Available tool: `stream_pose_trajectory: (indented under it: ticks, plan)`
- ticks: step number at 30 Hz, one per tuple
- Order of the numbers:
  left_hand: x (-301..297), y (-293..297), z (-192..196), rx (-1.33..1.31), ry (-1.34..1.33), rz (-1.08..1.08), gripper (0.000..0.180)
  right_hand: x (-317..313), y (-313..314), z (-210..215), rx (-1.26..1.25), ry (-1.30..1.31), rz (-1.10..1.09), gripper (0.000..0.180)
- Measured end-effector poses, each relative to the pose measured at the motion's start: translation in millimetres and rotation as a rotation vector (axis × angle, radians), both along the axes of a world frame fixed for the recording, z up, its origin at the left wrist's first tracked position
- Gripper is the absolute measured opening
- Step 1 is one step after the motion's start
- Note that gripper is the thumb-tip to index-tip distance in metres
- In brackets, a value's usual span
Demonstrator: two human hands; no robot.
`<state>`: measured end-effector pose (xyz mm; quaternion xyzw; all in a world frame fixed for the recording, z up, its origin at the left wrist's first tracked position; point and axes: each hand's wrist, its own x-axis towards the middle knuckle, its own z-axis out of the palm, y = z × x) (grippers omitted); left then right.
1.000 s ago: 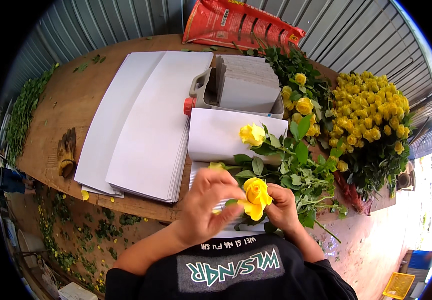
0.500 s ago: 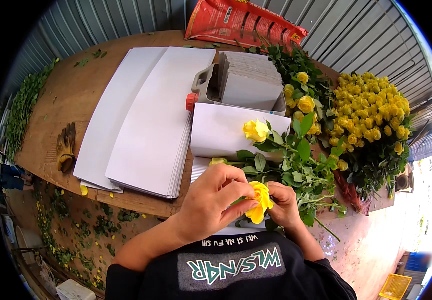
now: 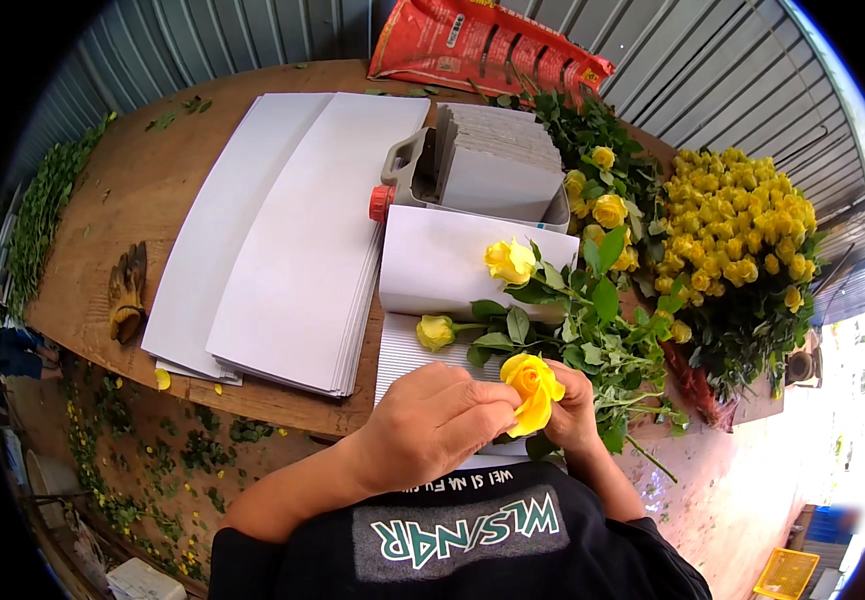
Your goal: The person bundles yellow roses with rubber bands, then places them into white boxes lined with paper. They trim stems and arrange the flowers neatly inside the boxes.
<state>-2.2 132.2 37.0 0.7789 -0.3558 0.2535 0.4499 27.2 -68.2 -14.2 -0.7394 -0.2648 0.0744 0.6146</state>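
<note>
Yellow rose (image 3: 534, 390): left hand (image 3: 443, 412) pinches its petals, right hand (image 3: 575, 408) clasps its underside; handling apparently unfinished. From it, second rose (image 3: 435, 332) (10 o'clock) and third rose (image 3: 510, 262) (12 o'clock) lie unwrapped.

Left hand (image 3: 438, 418) lower than before, fingertips now on rose (image 3: 533, 392), rose shifted slightly right, bud (image 3: 435, 332) fully uncovered

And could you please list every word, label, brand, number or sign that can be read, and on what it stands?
I do not copy wording, only where it stands.
Shirt: large green-and-white lettering, legible.
Shirt, above that: smaller white lettering, legible.
Red bag: print, mostly too small or blurred to read.
</note>
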Motion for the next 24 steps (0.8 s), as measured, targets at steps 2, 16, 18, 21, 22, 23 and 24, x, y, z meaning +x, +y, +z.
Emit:
stream_pose_trajectory:
  ticks: [2, 16, 18, 21, 22, 23, 24]
  plan:
    - [0, 1, -5, -0.006, 0.001, 0.011, 0.021, -1, 0, -3, 0.037, -0.016, -0.015, 0.013]
    - [6, 11, -8, -0.283, 0.25, 0.091, 0.019, -2, -5, 6, 0.013, -0.091, -0.111, 0.003]
    - [6, 12, -5, -0.226, 0.175, 0.035, 0.022, -3, -4, 6, -0.009, -0.085, -0.102, 0.01]
    - [0, 4, 10, -0.089, 0.17, 0.029, 0.022, -4, -2, 1, 0.05, -0.034, -0.133, 0.013]
    - [0, 0, 11, -0.034, 0.152, 0.088, 0.019, -5, -2, 3, 0.065, -0.029, -0.137, 0.013]
    - [0, -4, 11, -0.037, 0.159, 0.1, 0.018, -5, -1, 4, 0.079, -0.024, -0.142, 0.013]
    - [0, -6, 11, -0.039, 0.166, 0.112, 0.017, -5, 0, 3, 0.079, -0.04, -0.142, 0.014]
